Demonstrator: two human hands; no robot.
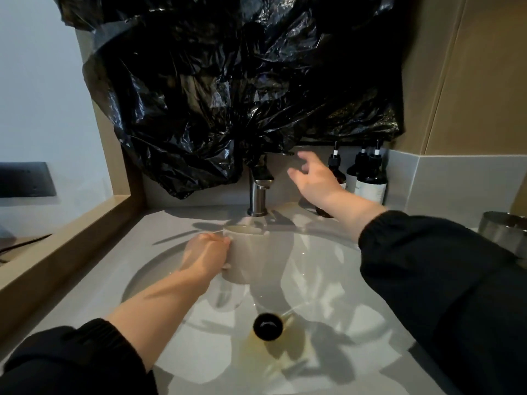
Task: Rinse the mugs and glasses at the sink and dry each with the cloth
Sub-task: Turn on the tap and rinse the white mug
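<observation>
Where the wall rises behind the table's far edge, a crumpled black plastic sheet [228,95] hangs down, its lowest folds draped over the top of the faucet. Below it the pale grey table [85,295] carries a round white sink [328,258] sunk into its middle, wet and shiny. Both arms, in dark sleeves [442,266], reach in from the near edge.

The left hand [205,255] is curled round the handle of a pale mug [251,258]. It holds the mug upright over the far half of the sink, right under the spout of the faucet [258,192] (whether water is running into it is too blurred to tell). The right hand [310,178] is raised beside the faucet, fingers spread and loose, holding nothing. Its fingertips lie close to the faucet's lever [281,153], and I cannot tell whether they touch it.

Three dark pump bottles [370,181] stand together along the far edge, just behind that hand. A metal container [502,229] sits at the right edge. A black drain plug [267,326] sits in the sink bottom, with brownish liquid [285,354] pooled round it.
</observation>
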